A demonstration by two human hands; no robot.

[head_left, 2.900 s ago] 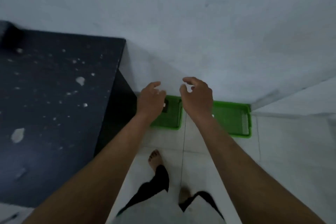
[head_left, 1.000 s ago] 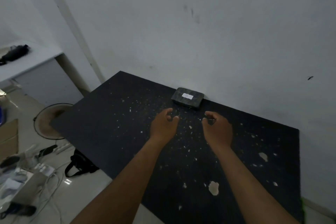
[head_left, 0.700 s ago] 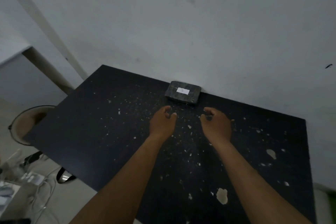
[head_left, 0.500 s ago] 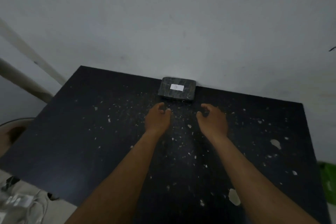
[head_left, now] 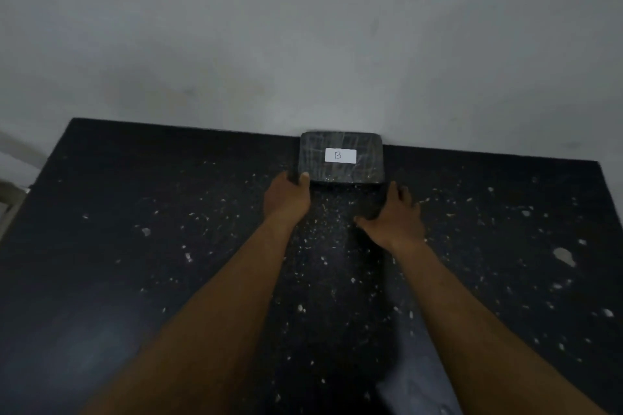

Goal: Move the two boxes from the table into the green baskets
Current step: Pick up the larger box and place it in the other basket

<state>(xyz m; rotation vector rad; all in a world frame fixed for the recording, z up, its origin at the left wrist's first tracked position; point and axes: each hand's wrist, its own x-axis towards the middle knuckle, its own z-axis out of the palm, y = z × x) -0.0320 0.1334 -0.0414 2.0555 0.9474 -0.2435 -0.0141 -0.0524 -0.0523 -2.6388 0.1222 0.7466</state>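
Box marked B lies flat at far edge of table, against wall. Half second ago our hands hung short of it; now both have reached it. Left hand grips near-left corner, thumb on top. Right hand open, fingers spread, at near-right corner; contact there we cannot tell. Both forearms stretched forward over speckled tabletop.
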